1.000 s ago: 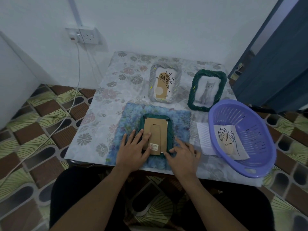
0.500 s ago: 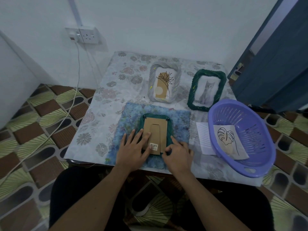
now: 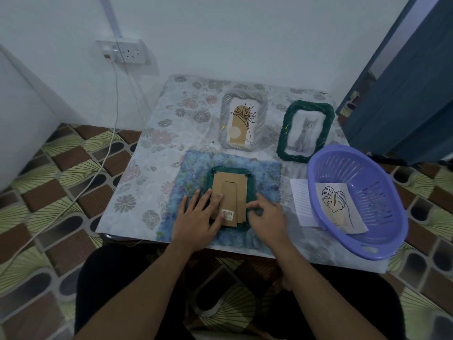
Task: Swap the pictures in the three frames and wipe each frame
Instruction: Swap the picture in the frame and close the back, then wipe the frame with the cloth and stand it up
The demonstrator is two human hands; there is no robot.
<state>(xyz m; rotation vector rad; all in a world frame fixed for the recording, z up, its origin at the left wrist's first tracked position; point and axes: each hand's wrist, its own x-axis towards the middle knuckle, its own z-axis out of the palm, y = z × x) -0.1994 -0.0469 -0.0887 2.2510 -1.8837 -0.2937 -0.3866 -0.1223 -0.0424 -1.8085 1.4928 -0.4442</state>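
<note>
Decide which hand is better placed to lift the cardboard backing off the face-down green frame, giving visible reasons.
Probably the right hand: its curled fingertips sit at the right edge of the backing, ready to pry. The left hand lies flat on it, better suited to steadying the face-down frame.

Right hand [image 3: 268, 218] onto frame [image 3: 252, 185] edge.

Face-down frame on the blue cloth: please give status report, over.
Left hand flat on cardboard back. Right hand fingers curled at green frame right edge, grip unclear. Frame face down on blue cloth. Nothing blocking.
</note>
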